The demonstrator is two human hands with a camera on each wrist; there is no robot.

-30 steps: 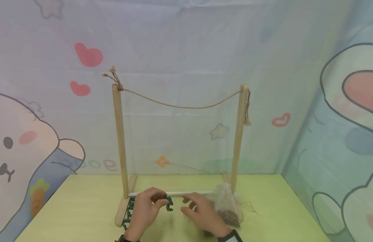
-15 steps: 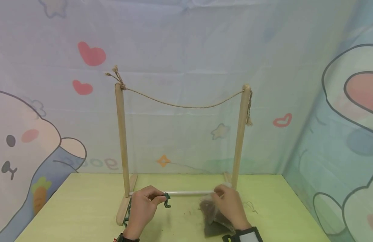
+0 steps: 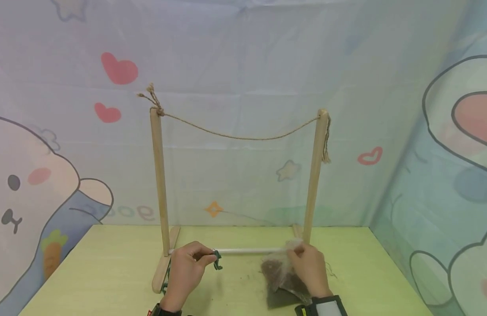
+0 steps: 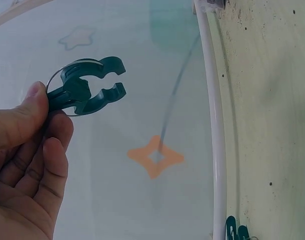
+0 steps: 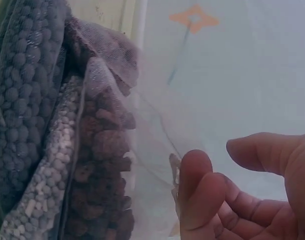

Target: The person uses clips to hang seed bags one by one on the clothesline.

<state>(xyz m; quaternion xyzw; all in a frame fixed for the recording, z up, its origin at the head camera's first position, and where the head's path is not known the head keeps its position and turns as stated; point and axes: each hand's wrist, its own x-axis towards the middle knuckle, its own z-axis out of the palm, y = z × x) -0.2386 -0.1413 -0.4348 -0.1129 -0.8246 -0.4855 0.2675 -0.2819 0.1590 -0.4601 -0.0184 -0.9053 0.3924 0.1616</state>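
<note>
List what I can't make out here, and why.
- Left wrist view: handle ends of the green clip, covered by the left hand; lower clips, cut by the bottom edge.
- Head view: whether the right hand touches the mesh bag; blurred overlap.
- Right wrist view: dark-pellet bag, cut by the top edge.

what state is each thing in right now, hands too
green clip, jaws apart
left hand, pinching the green clip
mesh bags, filled, closure unclear
right hand, thumb and fingertips apart, contact with the mesh bags unclear
wooden posts, standing
rope, strung slack between the wooden posts
table, dotted with dark specks
other green clips, on the table, partly hidden
</note>
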